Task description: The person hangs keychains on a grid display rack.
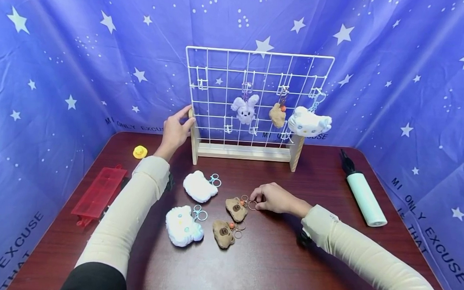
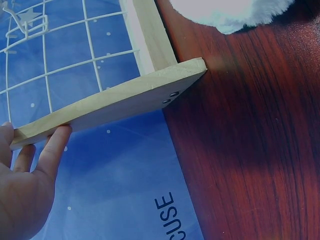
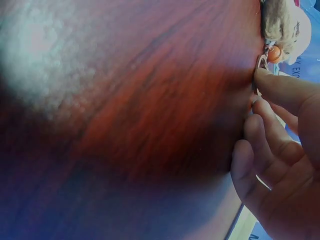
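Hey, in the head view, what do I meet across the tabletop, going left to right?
Red tray, yellow duck, nearer white plush keychain, nearer brown plush keychain, right hand, pale green cylinder.

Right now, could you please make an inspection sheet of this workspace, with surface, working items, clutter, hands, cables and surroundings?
Surface: dark red-brown table.
Job's things: two white plush keychains and two brown keychains lie there; three hanging keychains are on the wire rack.
Clutter: yellow duck, red tray, pale green cylinder with black tip.
Left hand: grips the rack's left post.
Right hand: fingers pinch a ring of the farther brown keychain.
Cables: nothing seen.
Surroundings: blue star-printed curtain.
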